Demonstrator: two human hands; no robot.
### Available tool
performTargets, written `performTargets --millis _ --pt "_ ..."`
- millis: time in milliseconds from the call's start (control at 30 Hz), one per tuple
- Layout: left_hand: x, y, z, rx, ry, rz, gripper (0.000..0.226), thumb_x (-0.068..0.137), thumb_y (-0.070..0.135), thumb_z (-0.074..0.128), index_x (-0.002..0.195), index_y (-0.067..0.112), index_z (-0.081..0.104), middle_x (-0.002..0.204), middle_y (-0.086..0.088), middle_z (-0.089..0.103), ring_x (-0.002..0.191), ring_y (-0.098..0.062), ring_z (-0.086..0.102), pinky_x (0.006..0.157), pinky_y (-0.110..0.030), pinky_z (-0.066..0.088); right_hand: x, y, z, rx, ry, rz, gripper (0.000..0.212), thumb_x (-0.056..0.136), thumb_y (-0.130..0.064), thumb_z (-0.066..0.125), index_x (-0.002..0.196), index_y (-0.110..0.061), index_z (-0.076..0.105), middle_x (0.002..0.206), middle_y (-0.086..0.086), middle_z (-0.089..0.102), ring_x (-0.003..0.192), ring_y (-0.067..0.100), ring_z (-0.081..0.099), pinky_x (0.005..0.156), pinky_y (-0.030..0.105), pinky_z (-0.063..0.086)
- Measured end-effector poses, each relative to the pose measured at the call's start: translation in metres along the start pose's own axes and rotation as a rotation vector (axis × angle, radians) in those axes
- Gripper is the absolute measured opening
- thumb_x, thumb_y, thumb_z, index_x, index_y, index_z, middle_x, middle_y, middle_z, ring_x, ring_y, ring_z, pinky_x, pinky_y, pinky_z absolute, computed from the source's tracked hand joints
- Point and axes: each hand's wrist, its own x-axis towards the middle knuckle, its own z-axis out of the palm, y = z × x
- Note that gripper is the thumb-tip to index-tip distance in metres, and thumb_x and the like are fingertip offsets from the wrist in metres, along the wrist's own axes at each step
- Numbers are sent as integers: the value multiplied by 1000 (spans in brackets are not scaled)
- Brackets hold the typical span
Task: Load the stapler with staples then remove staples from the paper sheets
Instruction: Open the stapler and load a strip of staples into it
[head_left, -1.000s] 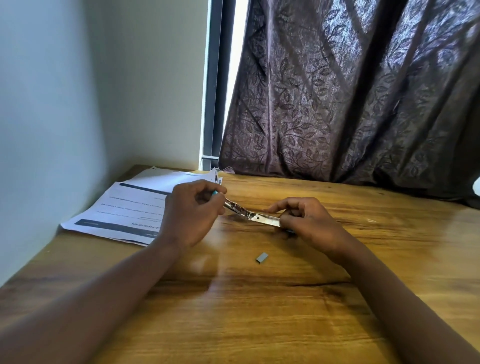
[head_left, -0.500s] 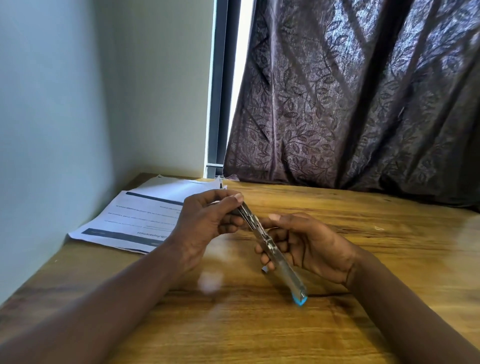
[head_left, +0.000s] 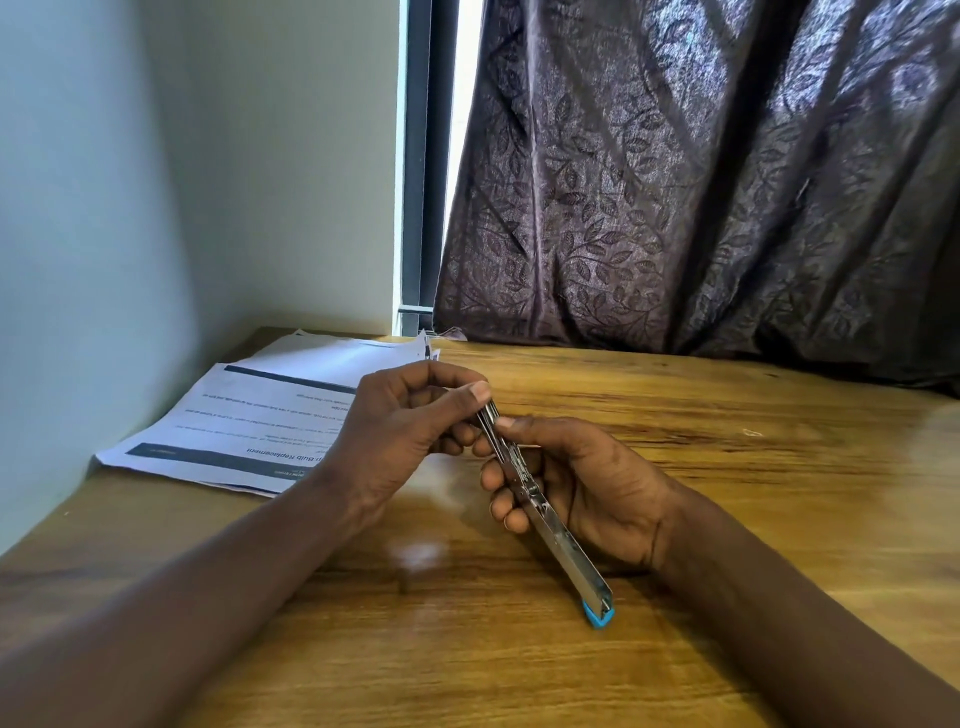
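Holds the stapler (head_left: 550, 530) over the bench (head_left: 727, 467), unfolded into one long metal strip, blue tip nearest the camera. Pinches its far end with the left grip (head_left: 405, 431), thumb against fingers. Wraps the right grip (head_left: 582, 488) round its middle, thumb on the upper edge. Leaves the paper sheets (head_left: 260, 415) flat, left of the stapler and apart from it. Appears to be the loading step; cannot tell whether staples sit in the channel. Calls next, by judgement, for steadying the stapler one-handed and seating a staple strip straight.
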Motion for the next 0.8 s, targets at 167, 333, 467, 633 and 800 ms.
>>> performTargets --millis 167,333,467,633,800 --pt "1 0 -4 14 -37 14 28 80 21 79 103 5 76 79 -13 73 65 -15 65 67 -30 56 -1 0 2 12 -6 6 30 88 -29 56 99 -3 67 76 14 66 57 23 65 48 28 55" --pt "0 0 -3 -17 -106 -16 27 84 22 75 106 7 78 78 -11 74 63 -13 65 63 -25 56 0 2 3 -36 47 -47 37 95 -41 59 93 -5 67 75 12 64 57 20 62 47 25 54" --pt "1 -1 -5 -30 -119 -24 27 83 22 75 105 8 79 78 -11 75 63 -13 67 61 -22 56 1 3 2 -78 87 -72 34 98 -38 58 92 -5 67 73 10 63 53 18 60 45 23 48" --pt "1 -4 -3 46 -134 30 25 83 19 76 104 4 78 76 -13 74 63 -15 66 62 -26 55 1 5 6 -161 177 -82 34 98 -36 51 87 -7 65 67 8 61 49 18 54 46 25 40" --pt "1 -5 0 104 -132 51 28 79 21 79 102 5 78 73 -11 74 63 -15 65 61 -26 55 2 7 7 -129 208 -92 44 106 -37 41 85 -6 65 65 8 60 47 16 52 42 22 36"
